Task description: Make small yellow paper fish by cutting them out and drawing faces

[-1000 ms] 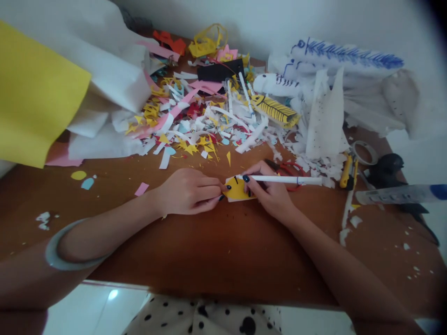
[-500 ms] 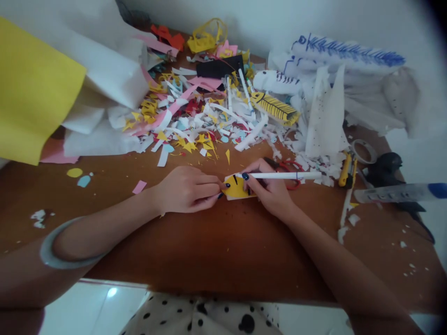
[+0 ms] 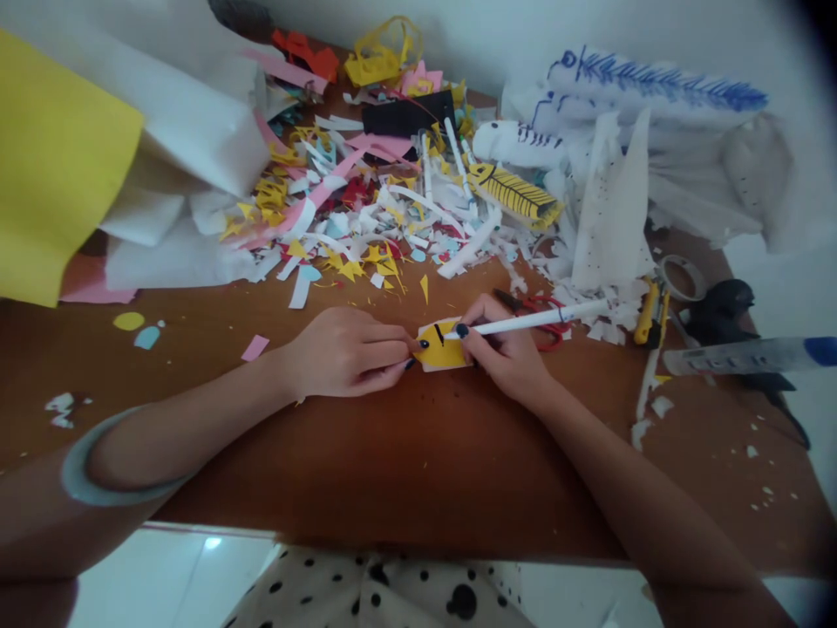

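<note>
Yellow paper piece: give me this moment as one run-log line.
left hand: pins yellow paper piece on table | right hand: grips white pen, tip on paper | red scissors behind right hand

Paper scraps [image 3: 366, 218], yellow sheet [image 3: 56, 166], red scissors [image 3: 540, 307], tape roll [image 3: 682, 281], striped paper fish [image 3: 516, 194]

A home craft corner: a brown wooden tabletop [image 3: 392, 453] pushed against a white wall [image 3: 497, 44]. Behind its bare front lies a heap of coloured paper scraps [image 3: 366, 218], with red-handled scissors [image 3: 540, 310], a tape roll [image 3: 683, 279] and drawn-on paper fish [image 3: 516, 194] at its right.
</note>
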Available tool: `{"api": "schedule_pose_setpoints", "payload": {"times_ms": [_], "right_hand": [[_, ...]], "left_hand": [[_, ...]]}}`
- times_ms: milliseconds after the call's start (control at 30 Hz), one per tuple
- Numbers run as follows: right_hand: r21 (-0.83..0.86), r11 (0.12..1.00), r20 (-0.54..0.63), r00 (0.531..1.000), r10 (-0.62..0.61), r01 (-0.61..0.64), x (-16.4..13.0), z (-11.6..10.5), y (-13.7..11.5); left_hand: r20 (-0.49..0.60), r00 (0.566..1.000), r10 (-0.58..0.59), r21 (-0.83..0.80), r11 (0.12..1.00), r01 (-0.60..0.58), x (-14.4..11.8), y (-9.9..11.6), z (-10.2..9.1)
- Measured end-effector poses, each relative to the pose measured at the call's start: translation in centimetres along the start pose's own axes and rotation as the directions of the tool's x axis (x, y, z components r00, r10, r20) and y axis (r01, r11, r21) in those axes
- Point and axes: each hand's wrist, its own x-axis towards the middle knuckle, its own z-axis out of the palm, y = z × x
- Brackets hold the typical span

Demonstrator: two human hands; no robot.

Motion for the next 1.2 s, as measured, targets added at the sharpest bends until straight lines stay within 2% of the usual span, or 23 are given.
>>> {"api": "schedule_pose_setpoints", "payload": {"times_ms": [100, 167, 300, 367, 467, 633, 733, 833, 1000, 1100, 1200], "right_hand": [[0.053, 0.998, 0.060, 0.998, 0.012, -0.015, -0.11, -0.18, 0.06], [0.091, 0.996, 0.049, 0.999, 0.006, -0.011, -0.14, -0.15, 0.10], [0.032, 0.999, 0.010, 1.000, -0.011, 0.010, -0.18, -0.05, 0.04], [0.007, 1.000, 0.038, 0.999, 0.006, -0.006, -0.25, -0.09, -0.03], [0.058, 0.998, 0.086, 0.996, 0.015, -0.020, -0.32, -0.10, -0.06], [0.025, 1.000, 0.006, 1.000, 0.002, -0.002, -0.21, -0.04, 0.01], [-0.004, 1.000, 0.061, 0.998, 0.011, -0.010, -0.21, -0.24, -0.13], [0.045, 0.998, 0.127, 0.991, 0.030, -0.036, -0.28, -0.37, -0.29], [0.054, 0.998, 0.054, 0.998, 0.013, -0.016, -0.32, -0.31, -0.25], [0.021, 1.000, 0.101, 0.995, 0.010, -0.012, -0.36, -0.36, -0.22], [0.069, 0.998, 0.126, 0.992, 0.007, -0.016, -0.39, -0.32, -0.19]], "left_hand": [[0.012, 1.000, -0.002, -0.005, 1.000, 0.002, -0.08, -0.04, -0.04], [0.009, 1.000, -0.002, -0.002, 1.000, 0.002, -0.06, -0.01, -0.09], [-0.001, 1.000, 0.001, 0.003, 1.000, -0.001, 0.09, 0.12, -0.15], [-0.002, 1.000, 0.001, 0.001, 1.000, -0.001, 0.12, 0.15, -0.13], [-0.003, 1.000, -0.004, 0.003, 1.000, 0.004, 0.07, 0.11, -0.08], [0.000, 1.000, -0.003, 0.002, 1.000, 0.003, 0.03, 0.06, -0.13], [-0.003, 1.000, -0.006, -0.007, 1.000, 0.006, 0.10, 0.15, -0.25], [-0.007, 1.000, -0.007, -0.005, 1.000, 0.006, 0.18, 0.24, -0.34], [-0.006, 1.000, -0.007, -0.022, 1.000, 0.007, 0.16, 0.14, -0.20], [-0.003, 1.000, -0.016, -0.030, 0.999, 0.016, 0.03, 0.02, -0.05], [0.009, 1.000, -0.018, -0.034, 0.999, 0.019, -0.05, -0.01, -0.05]]}}
